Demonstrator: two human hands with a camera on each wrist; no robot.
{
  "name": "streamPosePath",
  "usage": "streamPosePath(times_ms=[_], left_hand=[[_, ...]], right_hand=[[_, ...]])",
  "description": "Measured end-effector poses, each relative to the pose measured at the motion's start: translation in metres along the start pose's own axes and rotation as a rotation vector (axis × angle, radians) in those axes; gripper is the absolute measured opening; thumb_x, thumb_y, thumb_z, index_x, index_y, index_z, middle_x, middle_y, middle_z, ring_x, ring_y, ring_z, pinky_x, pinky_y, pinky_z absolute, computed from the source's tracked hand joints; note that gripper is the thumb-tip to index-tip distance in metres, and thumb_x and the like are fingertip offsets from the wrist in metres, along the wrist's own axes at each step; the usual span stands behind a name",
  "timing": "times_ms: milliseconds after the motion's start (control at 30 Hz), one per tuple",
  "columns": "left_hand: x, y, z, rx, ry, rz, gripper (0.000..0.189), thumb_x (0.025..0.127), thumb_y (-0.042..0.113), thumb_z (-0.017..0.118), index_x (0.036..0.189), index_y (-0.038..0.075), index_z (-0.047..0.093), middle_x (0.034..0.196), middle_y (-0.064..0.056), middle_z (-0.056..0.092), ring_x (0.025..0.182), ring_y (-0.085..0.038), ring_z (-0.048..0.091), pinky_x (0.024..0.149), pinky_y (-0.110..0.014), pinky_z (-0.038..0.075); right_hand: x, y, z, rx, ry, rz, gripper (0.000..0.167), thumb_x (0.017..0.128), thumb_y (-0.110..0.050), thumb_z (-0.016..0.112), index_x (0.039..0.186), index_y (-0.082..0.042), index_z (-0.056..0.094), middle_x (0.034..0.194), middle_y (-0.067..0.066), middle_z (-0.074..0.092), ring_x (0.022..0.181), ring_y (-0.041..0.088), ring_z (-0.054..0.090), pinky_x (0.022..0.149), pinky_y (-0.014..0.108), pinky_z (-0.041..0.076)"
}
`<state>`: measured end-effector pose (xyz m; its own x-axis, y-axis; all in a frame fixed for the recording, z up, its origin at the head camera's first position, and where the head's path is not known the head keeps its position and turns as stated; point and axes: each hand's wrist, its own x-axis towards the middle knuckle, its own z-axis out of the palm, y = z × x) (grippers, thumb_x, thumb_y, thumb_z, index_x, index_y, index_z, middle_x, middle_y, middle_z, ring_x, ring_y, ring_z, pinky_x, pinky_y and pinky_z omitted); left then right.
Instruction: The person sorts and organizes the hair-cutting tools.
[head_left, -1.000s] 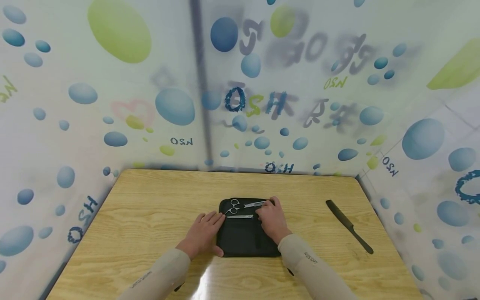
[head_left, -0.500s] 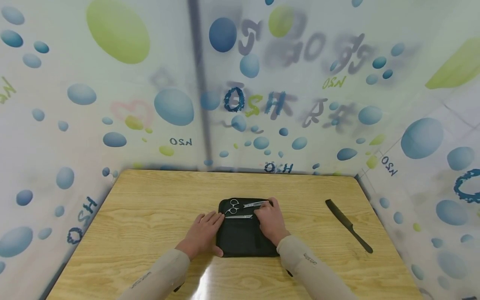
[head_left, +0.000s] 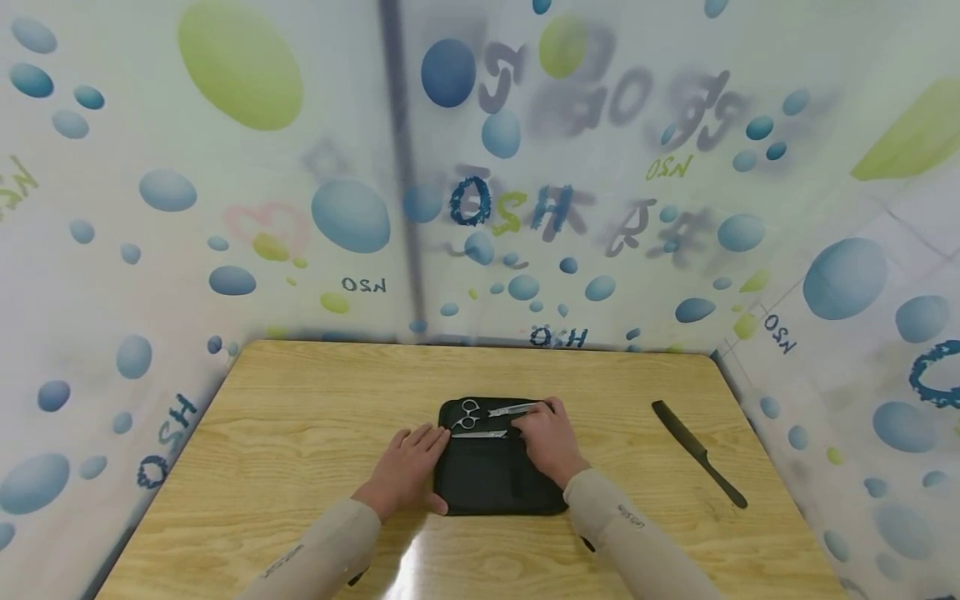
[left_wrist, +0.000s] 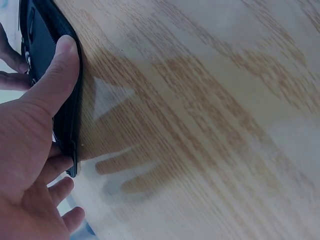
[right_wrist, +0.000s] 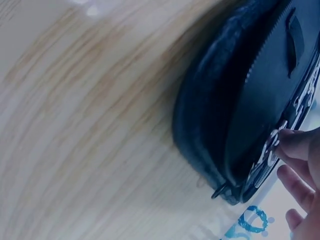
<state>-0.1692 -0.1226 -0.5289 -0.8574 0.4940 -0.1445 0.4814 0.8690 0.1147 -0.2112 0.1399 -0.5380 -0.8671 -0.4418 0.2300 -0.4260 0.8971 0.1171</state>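
A black zip case [head_left: 480, 479] lies open on the wooden table, with silver scissors across its far part. Finger rings [head_left: 468, 414] show at the left, and a long blade [head_left: 480, 434] lies below them. My left hand [head_left: 405, 467] rests along the case's left edge, its thumb [left_wrist: 62, 65] against the zipped rim. My right hand [head_left: 551, 442] pinches the handle of scissors [head_left: 508, 409] at the far right, their blades pointing left. In the right wrist view the thumb and fingers meet at metal handles [right_wrist: 272, 155]; the fingers partly hide them.
A dark comb [head_left: 697, 454] with a long handle lies apart on the right of the table [head_left: 315, 400]. A small strap [right_wrist: 295, 42] stands up from the case's inside. Patterned walls [head_left: 345, 308] enclose the table's back and sides.
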Motion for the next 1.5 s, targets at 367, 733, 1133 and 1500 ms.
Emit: streamPosePath(times_ms=[367,733,1133,1500], left_hand=[[-0.002,0.000,-0.001,-0.015,0.027,0.004,0.112,0.063,0.065,0.081,0.148,0.006,0.039,0.152,-0.010,0.043,0.142,-0.032,0.036,0.116,-0.052,0.028],[-0.003,-0.002,0.000,-0.017,0.016,-0.012,0.112,0.065,0.067,0.078,0.149,0.006,0.038,0.153,-0.010,0.042,0.143,-0.031,0.034,0.116,-0.052,0.027],[-0.014,-0.010,0.004,-0.020,0.075,0.013,0.104,0.073,0.070,0.070,0.150,0.009,0.037,0.151,-0.012,0.045,0.141,-0.033,0.038,0.113,-0.053,0.031],[-0.027,-0.029,0.003,-0.050,0.122,-0.029,0.094,0.080,0.063,0.067,0.147,0.004,0.040,0.148,-0.015,0.046,0.140,-0.036,0.039,0.113,-0.055,0.031]], right_hand=[[-0.009,0.034,-0.018,0.097,0.029,0.057,0.022,0.083,-0.016,0.076,0.106,-0.019,0.077,0.095,-0.003,0.076,0.097,0.021,0.065,0.098,0.044,0.042],[-0.045,0.084,-0.018,0.105,0.068,0.140,0.023,0.081,-0.012,0.078,0.104,-0.014,0.075,0.099,0.003,0.076,0.096,0.026,0.067,0.092,0.050,0.046],[-0.089,0.127,-0.019,0.096,0.018,0.250,0.032,0.081,-0.012,0.078,0.111,-0.005,0.072,0.107,0.013,0.073,0.098,0.036,0.067,0.086,0.057,0.049],[-0.125,0.164,-0.033,0.106,-0.144,0.406,0.038,0.088,-0.012,0.068,0.121,0.005,0.063,0.114,0.028,0.066,0.103,0.048,0.060,0.083,0.063,0.045]])
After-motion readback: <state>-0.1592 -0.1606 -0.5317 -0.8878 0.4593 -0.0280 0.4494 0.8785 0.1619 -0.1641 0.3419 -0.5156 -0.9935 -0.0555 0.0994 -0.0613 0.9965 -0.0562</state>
